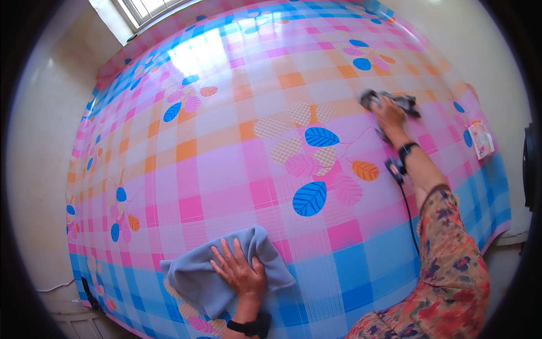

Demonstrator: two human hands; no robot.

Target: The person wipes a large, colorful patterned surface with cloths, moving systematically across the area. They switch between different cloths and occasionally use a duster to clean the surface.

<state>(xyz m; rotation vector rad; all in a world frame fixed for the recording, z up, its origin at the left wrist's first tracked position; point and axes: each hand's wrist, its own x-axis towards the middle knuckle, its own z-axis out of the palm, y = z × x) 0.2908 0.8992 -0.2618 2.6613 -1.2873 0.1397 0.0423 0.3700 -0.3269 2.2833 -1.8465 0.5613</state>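
Note:
A broad glossy sheet [220,169] with pink, orange and blue checks and leaf prints spreads before me. Close to its near side, my left hand [240,269] lies flat on a crumpled grey-blue cloth [190,271], fingers slightly spread. My right arm reaches far out to the right. At its end, my right hand [387,112] grips a bunched dark grey cloth [404,104] against the sheet; both are a little blurred. A black strap with a small device [394,170] and a cable is on my right wrist.
A small white-and-pink box [481,140] lies at the right edge of the sheet. A black object, perhaps a strap or cord [89,293], is at the lower left edge. Pale walls [46,178] border the sheet, with a barred window [148,10] at the far left.

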